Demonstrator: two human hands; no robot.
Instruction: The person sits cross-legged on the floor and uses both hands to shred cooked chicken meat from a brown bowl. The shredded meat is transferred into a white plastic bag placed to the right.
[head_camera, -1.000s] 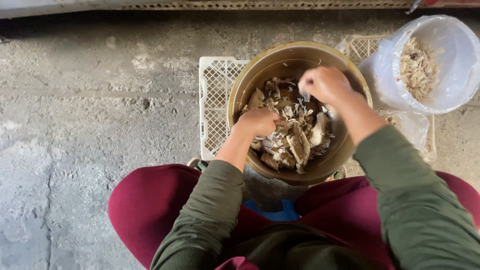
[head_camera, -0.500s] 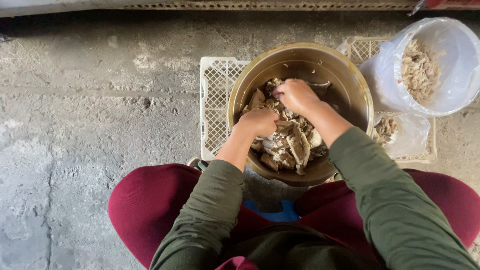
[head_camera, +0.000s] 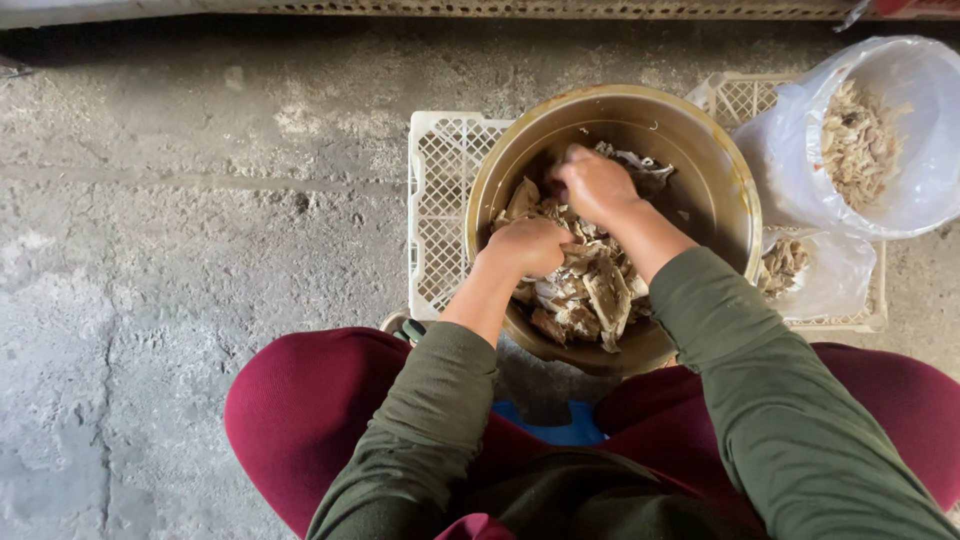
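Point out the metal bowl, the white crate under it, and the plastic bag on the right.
metal bowl (head_camera: 722, 170): head view, bare inner wall on the right side.
white crate (head_camera: 440, 220): head view, exposed lattice left of the bowl.
plastic bag (head_camera: 915, 95): head view, clear inner wall at its upper right.

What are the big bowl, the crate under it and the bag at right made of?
Bowl: looks like metal, dull brass-gold, smooth wall with a soft sheen. Crate: apparently moulded plastic, off-white, fine lattice mesh. Bag: thin translucent plastic film, crinkled and glossy.
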